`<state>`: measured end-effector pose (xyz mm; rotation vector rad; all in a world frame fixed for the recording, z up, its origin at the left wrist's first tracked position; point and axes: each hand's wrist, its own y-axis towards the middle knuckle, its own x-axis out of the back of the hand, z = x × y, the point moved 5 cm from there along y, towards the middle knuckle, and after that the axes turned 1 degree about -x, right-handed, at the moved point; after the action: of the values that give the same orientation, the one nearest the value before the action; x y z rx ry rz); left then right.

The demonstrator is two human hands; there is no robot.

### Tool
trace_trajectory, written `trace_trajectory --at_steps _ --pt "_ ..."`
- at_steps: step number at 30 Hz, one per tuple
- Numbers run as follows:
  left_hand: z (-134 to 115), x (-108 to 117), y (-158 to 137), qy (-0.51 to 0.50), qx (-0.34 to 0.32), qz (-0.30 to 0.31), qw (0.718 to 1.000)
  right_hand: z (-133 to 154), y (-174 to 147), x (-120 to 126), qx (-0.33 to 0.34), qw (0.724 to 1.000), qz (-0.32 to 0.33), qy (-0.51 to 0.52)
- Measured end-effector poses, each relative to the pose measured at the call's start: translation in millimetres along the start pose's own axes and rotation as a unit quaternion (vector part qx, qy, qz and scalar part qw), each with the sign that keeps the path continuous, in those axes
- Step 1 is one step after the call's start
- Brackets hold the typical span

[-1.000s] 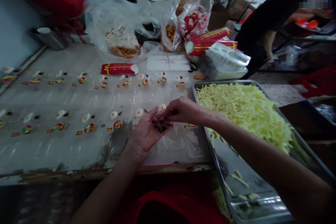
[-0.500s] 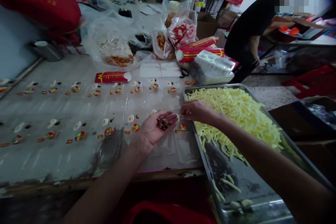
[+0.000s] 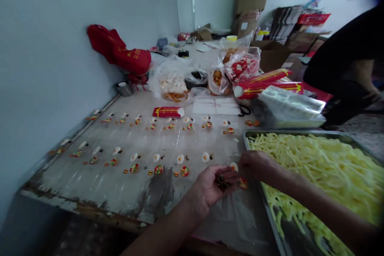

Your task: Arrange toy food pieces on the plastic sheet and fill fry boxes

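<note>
My left hand [image 3: 208, 188] is turned palm up near the table's front, cupping a small pile of dark brown pieces [image 3: 221, 183]. Just to its right, my right hand [image 3: 259, 165] has its fingers pressed together, pointing down by a small fried-egg piece [image 3: 234, 166]. Whatever those fingertips hold is hidden. Clear plastic packs lie in two rows across the table, bearing little egg pieces [image 3: 205, 157], round pizza-like pieces [image 3: 184, 171] and tiny burger-like pieces [image 3: 176, 174]. Beside many eggs lies a dark bit [image 3: 211, 156].
A metal tray [image 3: 270, 224] heaped with pale yellow fry-like strips [image 3: 324, 168] stands at right, under my right forearm. Plastic bags of small pieces [image 3: 174, 88], red boxes [image 3: 270, 88] and black-handled scissors [image 3: 244, 110] lie further back. Another person [image 3: 342, 68] bends at far right.
The view has swung left and up, so the table and tray appear further right and lower. Both hands stay close together over the packs, with the brown pieces still in my left palm.
</note>
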<state>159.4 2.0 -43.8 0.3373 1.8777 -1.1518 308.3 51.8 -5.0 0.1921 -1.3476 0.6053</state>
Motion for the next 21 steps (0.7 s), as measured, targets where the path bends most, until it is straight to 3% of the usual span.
trace_trajectory --at_steps 3,10,14,17,19,21 --pt "-0.3 2.1 0.4 -0.002 -0.008 -0.006 1.0 -12.6 20.1 3.6 -0.07 0.997 0.007 -0.018" --pt "4.4 4.3 2.7 -0.024 -0.015 -0.049 0.998 -12.8 68.9 21.3 -0.066 0.98 0.124 -0.14" --pt "-14.3 -2.8 -8.3 -0.077 0.004 -0.078 0.994 -17.1 56.7 45.8 -0.013 0.994 0.105 0.01" --pt "-80.2 -23.2 -17.5 -0.09 -0.033 -0.051 0.994 -30.6 18.7 64.8 -0.037 0.985 0.037 0.162" --pt "-158.1 -42.8 -17.4 -0.085 -0.152 -0.055 0.983 -43.5 -14.2 64.4 -0.083 0.976 0.014 0.203" --pt "-250.2 -69.1 -11.0 -0.073 -0.315 -0.077 0.943 -57.9 -45.4 56.4 -0.124 0.976 -0.006 0.178"
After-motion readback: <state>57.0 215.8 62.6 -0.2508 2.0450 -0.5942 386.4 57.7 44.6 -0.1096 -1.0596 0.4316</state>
